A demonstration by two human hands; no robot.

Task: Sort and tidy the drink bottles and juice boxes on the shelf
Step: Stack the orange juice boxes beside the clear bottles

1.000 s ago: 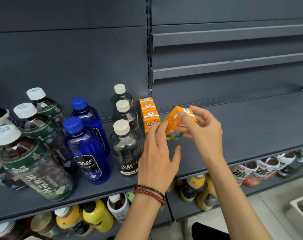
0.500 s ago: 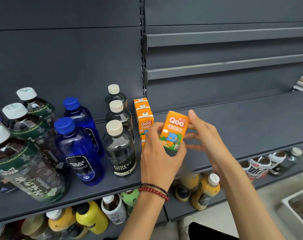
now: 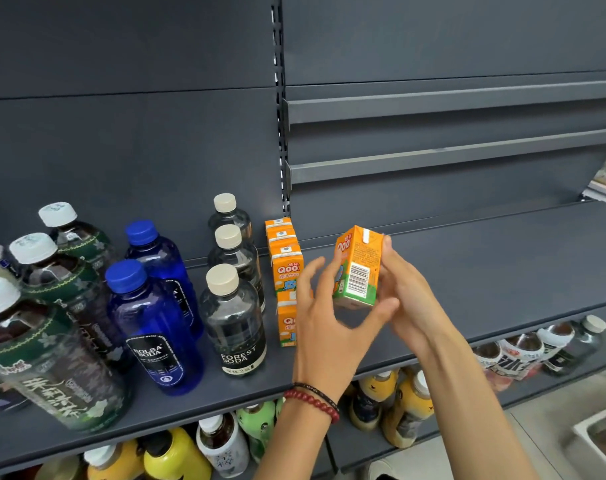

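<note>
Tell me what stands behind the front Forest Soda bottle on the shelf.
Behind the front Forest Soda bottle stand two more clear bottles with cream caps, in a single file toward the back wall. Each one's lower body is covered by the bottle in front, so their labels cannot be read.

- Wore a string of round dark-red beads (image 3: 312, 404) around the left wrist.
- Wore a thin black cord bracelet (image 3: 317, 390) just above.
- Bare forearms, no sleeves.

On my shelf: three clear soda bottles (image 3: 233, 315), two blue bottles (image 3: 155, 327), three green-label tea bottles (image 3: 48, 355), five orange juice boxes (image 3: 287, 271) counting the one held.
</note>
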